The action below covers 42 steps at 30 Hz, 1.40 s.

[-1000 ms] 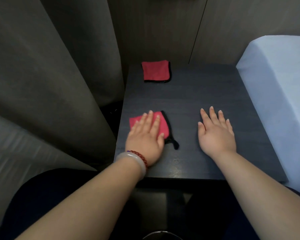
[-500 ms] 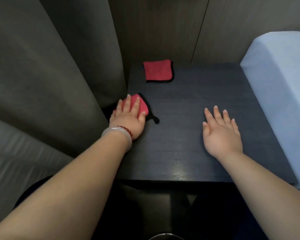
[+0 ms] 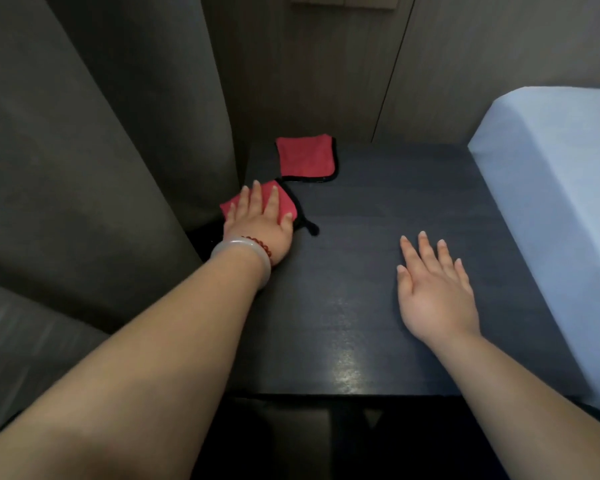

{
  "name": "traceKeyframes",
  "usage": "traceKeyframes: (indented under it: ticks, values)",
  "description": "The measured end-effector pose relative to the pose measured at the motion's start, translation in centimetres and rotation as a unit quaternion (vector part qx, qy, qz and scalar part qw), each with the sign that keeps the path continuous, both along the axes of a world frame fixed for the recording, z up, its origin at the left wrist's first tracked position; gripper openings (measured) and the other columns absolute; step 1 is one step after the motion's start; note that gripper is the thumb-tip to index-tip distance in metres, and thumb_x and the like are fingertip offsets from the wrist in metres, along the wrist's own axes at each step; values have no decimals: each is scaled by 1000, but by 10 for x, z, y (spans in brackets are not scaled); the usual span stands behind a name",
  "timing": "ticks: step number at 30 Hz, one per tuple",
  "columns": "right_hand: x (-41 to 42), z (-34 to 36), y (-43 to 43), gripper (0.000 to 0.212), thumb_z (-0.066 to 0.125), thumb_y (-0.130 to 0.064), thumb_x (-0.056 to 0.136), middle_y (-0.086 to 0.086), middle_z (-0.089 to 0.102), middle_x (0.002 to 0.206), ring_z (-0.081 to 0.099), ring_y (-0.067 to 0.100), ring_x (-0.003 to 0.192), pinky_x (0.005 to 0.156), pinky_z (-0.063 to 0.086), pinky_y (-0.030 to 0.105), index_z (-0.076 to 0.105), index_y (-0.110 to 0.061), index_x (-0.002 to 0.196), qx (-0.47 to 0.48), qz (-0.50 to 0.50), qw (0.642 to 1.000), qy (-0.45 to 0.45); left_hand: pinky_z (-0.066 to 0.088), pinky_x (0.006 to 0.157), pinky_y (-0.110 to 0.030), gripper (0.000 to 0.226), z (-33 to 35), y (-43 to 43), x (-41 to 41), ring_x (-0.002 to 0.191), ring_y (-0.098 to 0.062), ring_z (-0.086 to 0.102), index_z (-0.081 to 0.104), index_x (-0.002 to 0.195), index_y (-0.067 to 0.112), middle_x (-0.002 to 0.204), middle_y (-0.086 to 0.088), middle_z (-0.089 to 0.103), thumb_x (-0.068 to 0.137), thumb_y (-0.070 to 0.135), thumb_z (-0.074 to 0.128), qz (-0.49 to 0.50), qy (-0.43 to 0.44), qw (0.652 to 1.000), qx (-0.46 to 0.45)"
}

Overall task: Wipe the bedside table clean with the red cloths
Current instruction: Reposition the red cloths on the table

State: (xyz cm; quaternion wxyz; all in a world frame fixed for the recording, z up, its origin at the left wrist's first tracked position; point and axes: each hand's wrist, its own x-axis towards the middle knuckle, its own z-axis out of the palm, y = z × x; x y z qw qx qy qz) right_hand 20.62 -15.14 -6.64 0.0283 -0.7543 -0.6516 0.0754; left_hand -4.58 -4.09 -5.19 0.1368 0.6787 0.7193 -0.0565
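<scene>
— Two cloths (image 3: 305,156) on table (image 3: 378,306); left hand (image 3: 257,221) flattens one (image 3: 284,202) at left edge, fingers spread.

— Right hand (image 3: 433,292) rests open, empty. Soft, light fabric likely; press from above.

Heavy grey curtains (image 3: 84,168) hang in broad folds down the left side, reaching close to the left edge of a dark wood-grain tabletop (image 3: 378,306). A soft sheen of light lies on its near edge. Behind it stands a wall of dim brownish panels (image 3: 326,81) split by a thin vertical seam. On the right a bed (image 3: 551,202) in pale blue sheeting sits against the tabletop.
</scene>
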Motion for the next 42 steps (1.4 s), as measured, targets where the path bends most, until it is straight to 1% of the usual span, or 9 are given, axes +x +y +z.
traceKeyframes:
  ticks: [2, 7, 14, 20, 24, 32, 37, 40, 42]
  values:
    - [0, 1, 1, 54, 14, -40, 102, -7, 4, 164, -3, 18, 151, 122, 1, 39, 11, -33, 155, 0, -2, 1000, 2, -5, 120, -44, 65, 0, -5, 12, 149, -26, -13, -8, 155, 22, 162, -7, -16, 99, 48, 13, 9, 7, 1000, 6]
    - [-7, 4, 7, 54, 18, -41, 102, -8, 4, 164, -4, 20, 151, 122, -3, 40, 13, -32, 155, -4, -13, 1000, 22, -5, 120, -40, 64, -7, -25, 21, 149, -21, -10, -3, 155, 26, 163, -3, -10, 99, 51, 16, -85, -29, 994, 68]
    - [-28, 9, 83, 55, 28, -46, 102, -2, 9, 164, 1, 22, 151, 121, -3, 44, 18, -33, 154, 23, 18, 992, 119, -4, 120, -41, 64, -8, 7, 11, 149, -21, -10, -4, 155, 29, 163, -2, -11, 99, 53, 14, -75, -21, 995, 59]
    - [-65, 21, 169, 53, 30, -42, 104, -4, 4, 164, -2, 23, 151, 121, 1, 43, 18, -36, 154, 51, 156, 981, 101, -4, 119, -41, 63, -11, 6, 11, 149, -22, -10, -4, 155, 27, 164, -3, -10, 100, 51, 14, -80, -21, 993, 90]
    - [-87, 15, 210, 51, 27, -42, 104, -6, 1, 164, 0, 22, 151, 121, 5, 42, 15, -40, 154, -14, 220, 973, 68, -5, 119, -41, 63, -14, 5, 10, 149, -21, -10, -5, 155, 27, 164, -3, -9, 100, 50, 15, -80, -21, 991, 108]
    - [-66, 13, 212, 48, 35, -25, 100, 3, 26, 160, 21, 25, 148, 120, 17, 41, 38, -29, 148, 21, 153, 986, 66, -6, 119, -40, 63, -16, 5, 11, 149, -21, -9, -2, 155, 27, 164, -3, -8, 100, 51, 16, -80, -26, 990, 117]
    - [-28, 29, 203, 47, 37, -26, 96, 6, 26, 160, 17, 34, 148, 119, 16, 48, 48, -24, 141, 27, 52, 998, 38, -6, 118, -40, 63, -14, 7, 13, 149, -21, -10, -2, 155, 28, 164, -3, -9, 100, 52, 15, -79, -21, 991, 108]
    - [-40, 32, 203, 53, 33, -37, 99, -3, 5, 165, 0, 28, 151, 119, 8, 52, 27, -32, 151, 81, 89, 992, 32, -5, 119, -41, 63, -12, 7, 13, 149, -21, -10, -4, 155, 28, 163, -3, -10, 100, 51, 15, -74, -19, 992, 104]
    - [-54, 27, 209, 56, 25, -47, 102, -8, -8, 164, -9, 23, 150, 119, 0, 50, 8, -40, 154, 54, 118, 991, 27, -5, 119, -41, 63, -12, 7, 12, 149, -21, -10, -5, 155, 28, 163, -3, -11, 100, 51, 15, -75, -19, 992, 101]
